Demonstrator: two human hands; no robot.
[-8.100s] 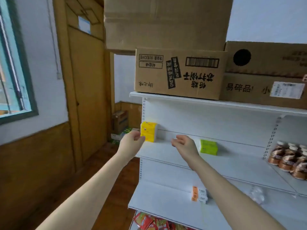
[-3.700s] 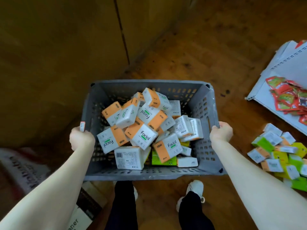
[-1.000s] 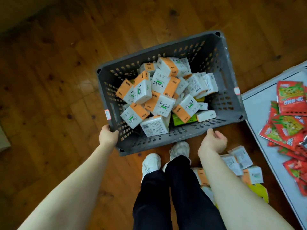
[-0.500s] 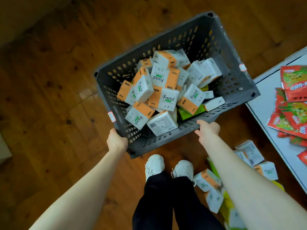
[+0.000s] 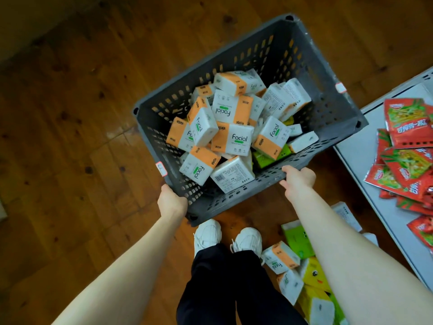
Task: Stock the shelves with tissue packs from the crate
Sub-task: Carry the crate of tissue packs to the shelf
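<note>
Item: grey crate, approx. half full of tissue packs, mostly orange/white, some green beneath.
Location: on wood floor, just ahead of shoes, beside low shelf w/ red snack packets.
Change vs. half a sec. ago: crate swung further clockwise, far corner nearer shelf.
Hands: left hand closed on near-left corner; right hand curled over near rim.
Loose packs on floor at right.
Status: crate being positioned; no pack shelved this round, prob. picking next.

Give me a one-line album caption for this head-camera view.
Both hands, left and right, grip the near rim of a grey crate heaped with tissue packs above a wooden floor.
</note>
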